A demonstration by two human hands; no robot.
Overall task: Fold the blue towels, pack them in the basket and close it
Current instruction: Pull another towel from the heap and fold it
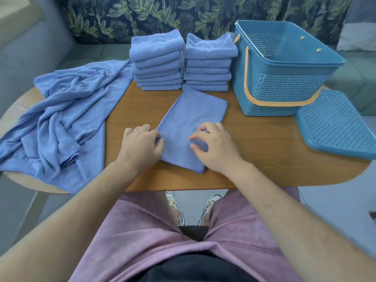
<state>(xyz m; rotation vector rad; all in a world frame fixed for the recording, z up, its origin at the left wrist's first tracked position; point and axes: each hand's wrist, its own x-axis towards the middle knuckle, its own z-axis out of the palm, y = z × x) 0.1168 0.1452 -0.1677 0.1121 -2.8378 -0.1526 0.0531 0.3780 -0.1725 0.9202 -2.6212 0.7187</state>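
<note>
A half-folded blue towel [193, 127] lies flat at the middle of the desk [264, 151], directly before the seated person. Its long axis runs away from them and leans a little to the right.

Both hands sit at the towel's near end. The left hand [142, 145] grips the left long edge, fingers curled at the hem and thumb on top. The right hand [213, 147] arches over the cloth close to the right edge, thumb and forefinger drawn together over a small tuck. We cannot tell whether any cloth is caught between them.

We judge neither hand the nearer, since the pair brackets the near end. The next fold would likely carry that end forward along the long axis to the far edge. That edge stops just short of the left stack of folded towels [157, 62] and the right stack [209, 64], which stand side by side at the back.

To the left, a heap of unfolded towels [67, 119] sprawls over the desk's rounded end and hangs off its edge. To the right stands the blue lattice basket [284, 82], open, with no towel showing inside and its orange handle [247, 78] dropped against the side. The lid [335, 127] lies flat just beside it.

The desk top is smooth wood grain. Beyond it we see a grey-green sofa [30, 58] and leaf-print fabric [183, 13].
</note>
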